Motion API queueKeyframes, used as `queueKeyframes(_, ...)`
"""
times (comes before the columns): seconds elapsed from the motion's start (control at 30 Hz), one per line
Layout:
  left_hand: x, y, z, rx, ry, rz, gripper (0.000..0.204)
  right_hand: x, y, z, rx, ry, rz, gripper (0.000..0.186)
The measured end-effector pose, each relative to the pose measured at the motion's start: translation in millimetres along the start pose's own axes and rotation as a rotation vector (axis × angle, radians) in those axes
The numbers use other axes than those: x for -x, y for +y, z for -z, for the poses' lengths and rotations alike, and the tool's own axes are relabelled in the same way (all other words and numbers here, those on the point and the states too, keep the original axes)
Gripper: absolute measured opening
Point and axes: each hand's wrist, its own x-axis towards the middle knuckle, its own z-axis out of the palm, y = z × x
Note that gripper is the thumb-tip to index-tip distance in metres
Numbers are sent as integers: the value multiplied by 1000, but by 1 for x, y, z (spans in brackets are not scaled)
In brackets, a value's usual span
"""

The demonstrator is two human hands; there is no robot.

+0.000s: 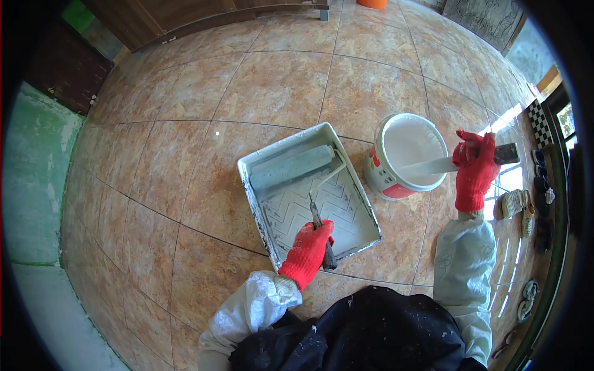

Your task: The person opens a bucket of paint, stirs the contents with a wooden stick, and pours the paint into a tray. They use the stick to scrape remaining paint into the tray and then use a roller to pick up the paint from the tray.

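Observation:
My left hand (307, 248), in a red knit glove, is closed round the dark handle of a paint roller (292, 167). The roller's wet sleeve lies in the deep end of a white paint tray (249, 207), whose ridged slope is smeared with pale paint. To the right of the tray stands a white bucket (385, 162) of white paint. My right hand (475, 162), also gloved in red, grips a flat stirring stick (433, 167). Its white-coated end reaches over the bucket's rim to the paint, and its dark end sticks out to the right of my fist.
Brown tiled floor (204, 198) surrounds the tray and bucket. Several shoes and sandals (512, 203) line the right side by a doorway. A wooden cabinet (179, 18) stands at the back, with part of an orange container (372, 3) nearby. A green wall (46, 154) bounds the left.

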Motion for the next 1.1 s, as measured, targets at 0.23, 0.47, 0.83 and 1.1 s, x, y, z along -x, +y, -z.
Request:
queueKeyframes(0.23,12,2,-1,-44,-19,1,42,-12,18,-10,-99,41,96,49)
queueKeyframes(0.47,39,-9,19,-136,-71,1,41,-24,-12,6,47,-95,-120,43)
queueKeyframes(0.83,60,-58,17,-354,-248,262,38,-29,16,-2,-237,-324,-279,44)
queueKeyframes(1.1,13,-151,75,-1056,-358,-175,36,-60,12,-10,-104,-120,-101,41)
